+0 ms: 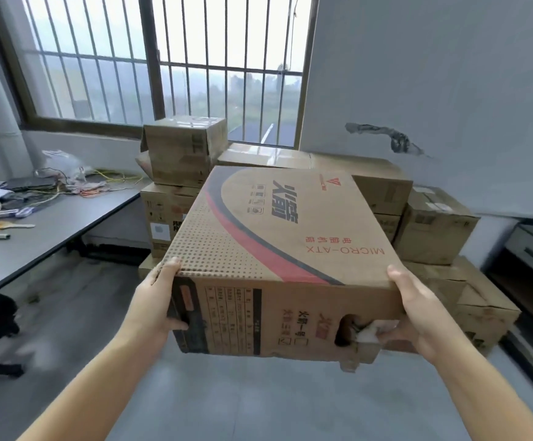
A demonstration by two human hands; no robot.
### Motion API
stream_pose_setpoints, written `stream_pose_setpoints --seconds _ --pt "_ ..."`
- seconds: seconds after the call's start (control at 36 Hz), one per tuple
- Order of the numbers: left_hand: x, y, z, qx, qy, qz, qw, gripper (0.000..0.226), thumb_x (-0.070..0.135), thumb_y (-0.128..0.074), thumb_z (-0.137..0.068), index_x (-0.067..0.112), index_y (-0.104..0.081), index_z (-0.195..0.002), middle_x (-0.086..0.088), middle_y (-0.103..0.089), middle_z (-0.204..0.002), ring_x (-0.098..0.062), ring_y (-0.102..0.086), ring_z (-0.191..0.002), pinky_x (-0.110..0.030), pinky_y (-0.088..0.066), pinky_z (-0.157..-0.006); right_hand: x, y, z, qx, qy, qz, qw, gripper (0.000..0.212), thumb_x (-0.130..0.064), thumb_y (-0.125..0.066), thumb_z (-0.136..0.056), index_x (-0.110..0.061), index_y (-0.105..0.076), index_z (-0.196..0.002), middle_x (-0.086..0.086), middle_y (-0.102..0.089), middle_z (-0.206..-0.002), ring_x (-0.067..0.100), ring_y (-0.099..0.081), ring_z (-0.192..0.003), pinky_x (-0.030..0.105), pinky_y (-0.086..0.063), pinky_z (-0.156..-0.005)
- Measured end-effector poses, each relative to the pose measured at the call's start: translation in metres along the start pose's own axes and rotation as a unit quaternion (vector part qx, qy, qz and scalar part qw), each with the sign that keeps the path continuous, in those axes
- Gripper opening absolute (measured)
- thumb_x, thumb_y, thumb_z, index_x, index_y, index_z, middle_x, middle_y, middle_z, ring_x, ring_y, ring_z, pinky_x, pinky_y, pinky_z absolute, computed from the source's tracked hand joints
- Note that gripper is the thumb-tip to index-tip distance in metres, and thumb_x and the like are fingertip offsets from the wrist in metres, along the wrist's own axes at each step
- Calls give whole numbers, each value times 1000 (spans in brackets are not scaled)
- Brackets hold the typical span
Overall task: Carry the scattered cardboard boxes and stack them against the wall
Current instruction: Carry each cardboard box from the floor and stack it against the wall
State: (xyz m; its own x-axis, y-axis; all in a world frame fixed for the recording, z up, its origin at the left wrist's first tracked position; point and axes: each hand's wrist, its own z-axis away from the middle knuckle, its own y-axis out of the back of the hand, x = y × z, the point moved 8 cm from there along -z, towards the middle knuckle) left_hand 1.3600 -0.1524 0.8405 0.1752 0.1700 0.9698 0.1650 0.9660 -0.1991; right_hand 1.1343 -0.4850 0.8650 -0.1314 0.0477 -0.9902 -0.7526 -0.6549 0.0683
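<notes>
The left hand (160, 300) and right hand (417, 310) clamp opposite sides of the printed computer-case box (278, 249), thumbs over its top edges, holding it level in the air. It faces the stacked cardboard boxes (370, 183) against the wall (433, 74), probably so it can go on top.

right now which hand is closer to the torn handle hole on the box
Right. The right hand grips the printed box beside the torn handle hole; the left hand holds the opposite corner.
</notes>
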Motion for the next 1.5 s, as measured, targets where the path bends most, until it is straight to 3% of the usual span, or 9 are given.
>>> stream_pose_setpoints --seconds 0.42,0.64,0.78,0.92,1.03,1.17,1.28,1.39,1.5 --pt "97 -113 -290 -24 -52 29 998 13 49 -59 -87 37 -63 -92 9 -74 -77 -22 -60 -92 -49 -52 -56 -117 -102 -286 -36 84 -14 996 39 -49 -43 -94 -34 -50 -130 2 -54 -128 32 -54 -111 58 -56 -66" --pt "151 -178 -446 -69 -58 18 996 10 46 -57 -90 38 -63 -92 0 -67 -103 -25 -58 -96 -59 -52 -63 -167 -156 -418 -3 94 -29 995 32 -49 -45 -94 -32 -56 -118 7 -50 -132 40 -51 -113 48 -55 -55" --pt "174 -214 -532 -88 -62 -10 994 12 47 -55 -90 39 -63 -91 1 -68 -102 -29 -58 -102 -64 -52 -66 -196 -184 -486 15 88 -29 996 21 -47 -45 -96 -32 -58 -102 3 -53 -117 36 -57 -94 66 -52 -66" --pt "181 -241 -608 -90 -44 -25 995 13 48 -56 -88 38 -62 -94 -1 -66 -108 -34 -54 -111 -63 -53 -60 -214 -210 -559 19 83 -20 996 36 -45 -44 -97 -27 -51 -128 5 -45 -133 37 -54 -104 65 -53 -64" --pt "184 -262 -666 -90 -25 -32 995 26 47 -53 -92 30 -57 -111 -7 -64 -115 -37 -52 -115 -60 -52 -57 -228 -234 -622 -8 83 -9 996 31 -44 -43 -97 -29 -54 -123 3 -54 -114 31 -58 -95 68 -51 -64" --pt "196 -292 -728 -86 -24 -92 992 31 43 -49 -95 21 -56 -115 -8 -60 -119 -35 -48 -117 -69 -49 -75 -234 -265 -700 -57 90 18 994 30 -43 -36 -101 -36 -52 -125 2 -55 -113 32 -54 -108 59 -54 -58" --pt "199 -307 -765 -81 -110 -171 976 36 35 -36 -103 17 -46 -132 -5 -63 -105 -26 -58 -101 -52 -52 -81 -224 -282 -750 -64 83 60 993 33 -44 -37 -100 -39 -47 -131 1 -42 -144 32 -40 -131 56 -56 -65" --pt "205 -310 -777 -37 -274 -283 918 46 42 -34 -101 19 -41 -140 -1 -57 -125 -20 -49 -121 -23 -40 -91 -225 -283 -783 -36 123 126 984 57 -53 -35 -95 -34 -28 -148 -6 -38 -145 23 -33 -138 42 -50 -89" --pt "213 -320 -794 -1 -334 -353 874 51 41 -29 -101 17 -30 -146 -12 -48 -140 -33 -44 -130 -46 -34 -105 -236 -289 -806 -35 171 189 966 57 -54 -29 -96 -31 -26 -148 0 -39 -147 21 -36 -135 36 -30 -109"
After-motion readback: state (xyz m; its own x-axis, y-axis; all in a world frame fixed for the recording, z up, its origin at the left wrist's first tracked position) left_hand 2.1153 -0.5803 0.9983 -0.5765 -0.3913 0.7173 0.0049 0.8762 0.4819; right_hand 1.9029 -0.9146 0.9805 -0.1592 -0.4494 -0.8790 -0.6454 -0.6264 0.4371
